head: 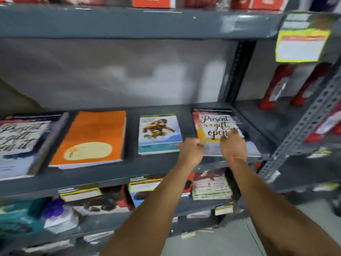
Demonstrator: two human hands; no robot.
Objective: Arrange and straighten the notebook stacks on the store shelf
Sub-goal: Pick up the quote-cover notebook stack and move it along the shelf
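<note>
Right-of-centre notebook stack: under flat, open right hand; left hand curled at its left edge, grip unclear.

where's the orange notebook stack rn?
Head view, middle shelf, left of centre: the orange notebook stack lies flat between the tilted "Present is a gift" stack on its left and the cartoon-cover stack on its right.

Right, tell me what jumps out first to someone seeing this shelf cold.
The bright orange notebook stack grabs the eye, left of centre on the middle shelf. Next come the two bare forearms reaching in from below: the left hand and right hand are both on the "Present is a gift" notebook stack at the shelf's right end. A yellow-edged price tag hangs upper right.
</note>
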